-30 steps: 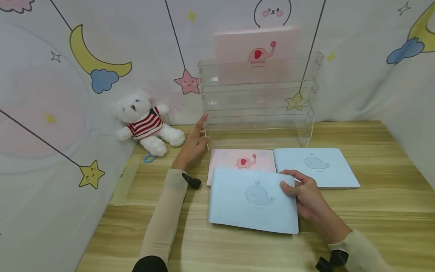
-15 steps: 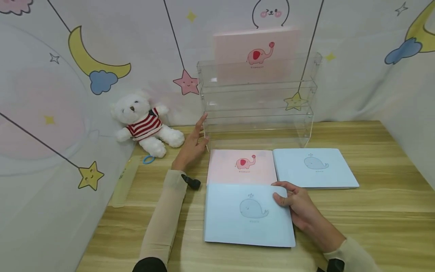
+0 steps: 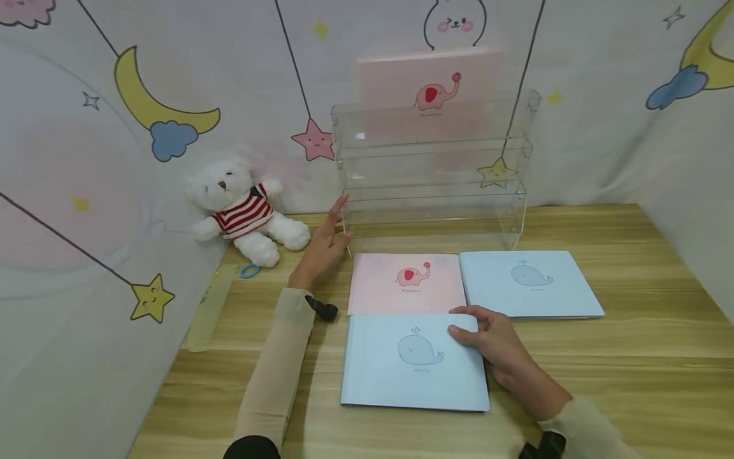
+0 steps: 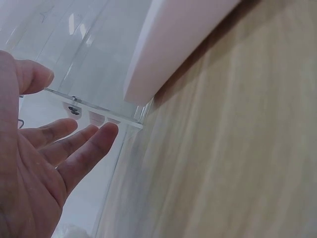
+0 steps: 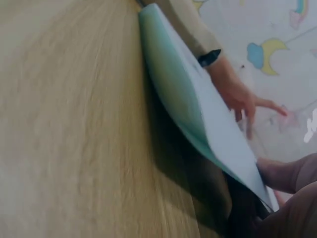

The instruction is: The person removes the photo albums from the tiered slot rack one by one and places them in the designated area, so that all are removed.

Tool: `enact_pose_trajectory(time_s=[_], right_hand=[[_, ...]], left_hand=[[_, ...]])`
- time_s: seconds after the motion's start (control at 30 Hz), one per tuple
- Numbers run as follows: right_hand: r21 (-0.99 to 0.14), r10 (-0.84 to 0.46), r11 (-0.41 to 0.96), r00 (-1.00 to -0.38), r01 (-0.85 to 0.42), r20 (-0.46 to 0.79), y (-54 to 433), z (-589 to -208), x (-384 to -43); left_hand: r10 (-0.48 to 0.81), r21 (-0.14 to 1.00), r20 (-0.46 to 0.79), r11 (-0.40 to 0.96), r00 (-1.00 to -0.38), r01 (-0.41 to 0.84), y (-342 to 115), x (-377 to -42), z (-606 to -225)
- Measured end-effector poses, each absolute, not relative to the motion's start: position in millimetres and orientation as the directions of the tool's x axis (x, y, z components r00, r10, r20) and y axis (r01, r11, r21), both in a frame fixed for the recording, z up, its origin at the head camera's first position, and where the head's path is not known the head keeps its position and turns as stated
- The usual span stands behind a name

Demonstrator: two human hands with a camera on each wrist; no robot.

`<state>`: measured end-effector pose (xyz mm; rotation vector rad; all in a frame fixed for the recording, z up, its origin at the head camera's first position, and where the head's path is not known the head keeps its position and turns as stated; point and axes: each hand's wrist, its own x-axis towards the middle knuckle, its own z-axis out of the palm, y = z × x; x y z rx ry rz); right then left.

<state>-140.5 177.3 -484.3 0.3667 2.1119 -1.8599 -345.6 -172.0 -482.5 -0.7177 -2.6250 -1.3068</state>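
Observation:
My right hand (image 3: 507, 357) pinches the right edge of a light blue book (image 3: 395, 382) with a whale drawn on its cover, thumb on top. In the right wrist view the book's near side is raised from the table at a tilt. My left hand (image 3: 321, 252) has its fingers extended at the left side of the clear acrylic rack (image 3: 436, 210); the left wrist view shows fingertips at the side panel's edge. A pink elephant book (image 3: 373, 287) lies between the rack and the held book. Another blue whale book (image 3: 556, 293) lies to its right.
Another pink elephant book (image 3: 390, 83) stands in the rack's top tier. Left of the rack sits a white teddy bear (image 3: 246, 210) in a striped shirt, near a blue ring (image 3: 250, 271) and a yellowish ruler-like strip (image 3: 209, 312). A printed cloth (image 3: 585, 140) hangs behind.
The held blue book has come down and toward me, then slightly left, baring more of the pink book on the table. My left hand stays at the rack.

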Motion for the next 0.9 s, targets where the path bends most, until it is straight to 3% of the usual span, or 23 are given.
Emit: enact_pose_trajectory(time_s=[0.2,0.33,0.5,0.9], right_hand=[[-0.814,0.030,0.545,-0.974,0.204,-0.224,176.7,-475.2,-141.0],[-0.689,0.007,0.719,-0.993,0.089,-0.121,178.7,-470.0,-140.4],[-0.637,-0.009,0.767,-0.991,0.077,-0.130,184.0,-462.7,-138.5],[-0.666,-0.077,0.745,-0.990,0.021,-0.117,204.8,-447.1,-136.2]], left_hand=[[0.359,0.723,0.307,0.515,-0.882,0.461,-170.4,-345.1,-482.1],[0.358,0.722,0.305,0.518,-0.883,0.459,-170.0,-344.8,-481.6],[0.354,0.723,0.303,0.520,-0.885,0.455,-169.6,-344.1,-481.4],[0.356,0.718,0.315,0.517,-0.880,0.466,-171.5,-344.9,-483.2]])
